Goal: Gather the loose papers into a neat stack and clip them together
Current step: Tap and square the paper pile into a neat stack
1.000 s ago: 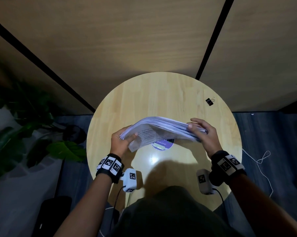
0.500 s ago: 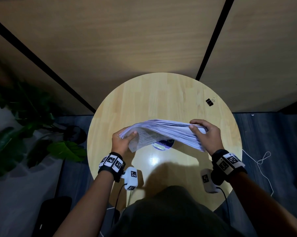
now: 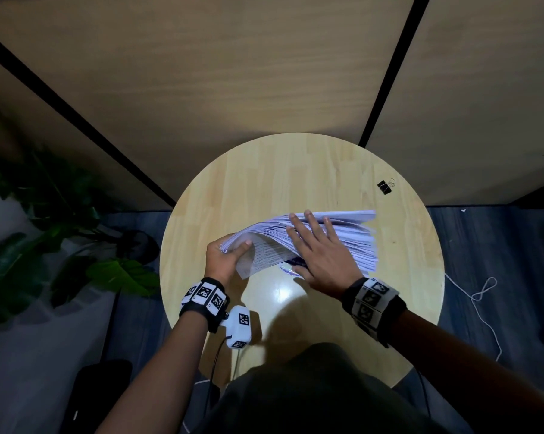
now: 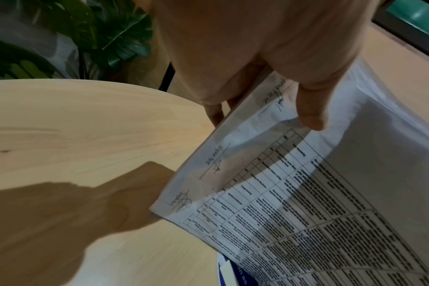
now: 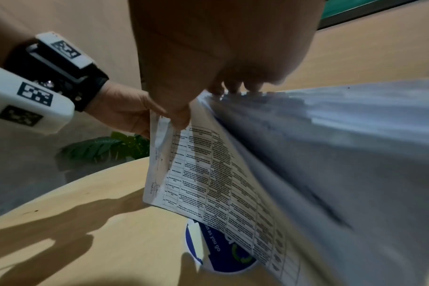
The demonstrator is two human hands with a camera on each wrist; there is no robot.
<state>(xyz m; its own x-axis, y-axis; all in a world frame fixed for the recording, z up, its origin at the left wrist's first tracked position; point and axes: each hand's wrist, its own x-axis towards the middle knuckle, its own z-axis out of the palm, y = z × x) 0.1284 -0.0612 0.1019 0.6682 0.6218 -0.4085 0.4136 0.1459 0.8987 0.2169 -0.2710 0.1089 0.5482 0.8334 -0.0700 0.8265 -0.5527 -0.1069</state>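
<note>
A thick stack of printed papers (image 3: 349, 236) lies fanned and uneven across the middle of the round wooden table (image 3: 295, 170). My left hand (image 3: 227, 258) pinches the stack's raised left end, thumb (image 4: 311, 118) on the printed near face and fingers behind. My right hand (image 3: 317, 249) lies flat on top of the stack with fingers straight and spread. In the right wrist view the sheets (image 5: 233, 183) curve down from under my palm. A black binder clip (image 3: 385, 187) sits alone near the table's far right edge, apart from both hands.
A round blue and white sticker (image 3: 291, 268) on the tabletop shows under the stack's near edge. A leafy plant (image 3: 76, 245) stands left of the table. A white cord (image 3: 480, 292) lies on the floor to the right. Wooden wall panels rise behind.
My right hand has let go of the stack's right end and moved left onto its top, fingers now flat. The right end has dropped and fanned out. My left hand keeps its grip.
</note>
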